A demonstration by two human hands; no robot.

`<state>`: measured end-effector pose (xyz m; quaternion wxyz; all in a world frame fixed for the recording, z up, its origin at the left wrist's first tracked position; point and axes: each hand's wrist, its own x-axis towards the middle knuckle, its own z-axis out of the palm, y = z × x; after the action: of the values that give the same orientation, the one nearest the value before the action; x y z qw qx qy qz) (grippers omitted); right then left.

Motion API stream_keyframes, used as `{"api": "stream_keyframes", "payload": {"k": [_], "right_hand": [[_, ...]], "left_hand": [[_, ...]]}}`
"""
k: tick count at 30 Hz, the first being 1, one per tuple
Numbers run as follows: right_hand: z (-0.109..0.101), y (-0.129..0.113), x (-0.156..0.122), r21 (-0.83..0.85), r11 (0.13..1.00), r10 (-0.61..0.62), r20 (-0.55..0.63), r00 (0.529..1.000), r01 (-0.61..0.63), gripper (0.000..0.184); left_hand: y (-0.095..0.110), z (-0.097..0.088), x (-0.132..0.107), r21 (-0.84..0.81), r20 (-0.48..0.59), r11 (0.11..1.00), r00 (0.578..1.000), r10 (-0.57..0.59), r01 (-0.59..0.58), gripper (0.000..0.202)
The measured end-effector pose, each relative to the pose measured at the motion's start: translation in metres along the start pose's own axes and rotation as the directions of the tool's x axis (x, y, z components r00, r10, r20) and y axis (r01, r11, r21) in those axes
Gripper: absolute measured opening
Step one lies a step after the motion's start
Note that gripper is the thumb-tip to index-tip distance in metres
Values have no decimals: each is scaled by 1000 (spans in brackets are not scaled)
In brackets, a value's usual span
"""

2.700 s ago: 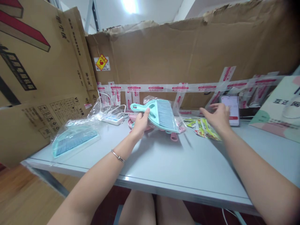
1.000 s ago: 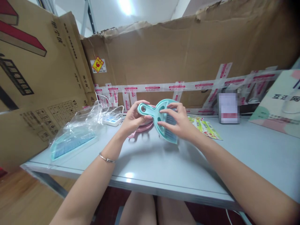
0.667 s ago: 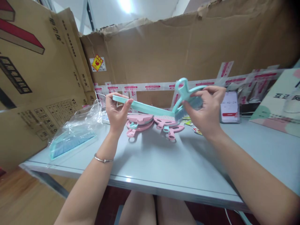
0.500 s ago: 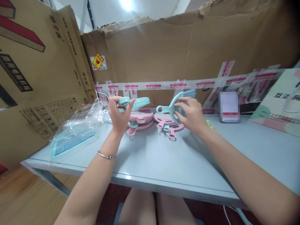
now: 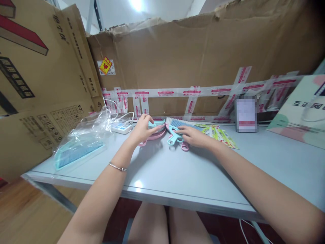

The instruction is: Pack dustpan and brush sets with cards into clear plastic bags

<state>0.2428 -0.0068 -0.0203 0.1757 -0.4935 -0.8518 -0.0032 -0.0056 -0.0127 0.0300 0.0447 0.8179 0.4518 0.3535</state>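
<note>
My left hand [image 5: 143,129] is at a stack of pink and turquoise dustpans, its thumb and fingers closed around the turquoise dustpan [image 5: 159,122] on top. A pink dustpan [image 5: 156,136] shows lower in the stack. To the right, my right hand [image 5: 195,136] holds a turquoise hand brush [image 5: 174,133] by its body, the fingers reaching over it. This brush lies on other brushes, its bristles pointing back and right. The ring end of a pink brush [image 5: 185,146] sticks out below; the rest is mostly covered.
A bagged turquoise dustpan-and-brush set [image 5: 78,154] lies at the table's left. Behind it is a white power strip [image 5: 121,127]. A patterned green packet [image 5: 220,135] lies right of the brushes, near a phone [image 5: 246,115]. A large cardboard box [image 5: 165,61] walls the back.
Both hands have come down. The left brought the turquoise dustpan onto the dustpan stack; the right lowered the turquoise brush onto the brush pile. The green packet shows more now.
</note>
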Motion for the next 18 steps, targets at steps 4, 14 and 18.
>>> {"api": "stream_keyframes", "payload": {"k": [4,14,18], "right_hand": [[-5,-7,-5,27,999,24,24,999,-25,47],[-15,-17,-6,-14,999,36,-30,999,-37,29],[-13,-19,-6,-66,996,50,-46,998,-53,25]], "left_hand": [[0,-2,-1,16,35,978,977,-208,208,29],[-12,-7,7,-93,-294,966,920,-260,243,16],[-20,-14,11,-219,-513,965,824,-240,145,15]]}}
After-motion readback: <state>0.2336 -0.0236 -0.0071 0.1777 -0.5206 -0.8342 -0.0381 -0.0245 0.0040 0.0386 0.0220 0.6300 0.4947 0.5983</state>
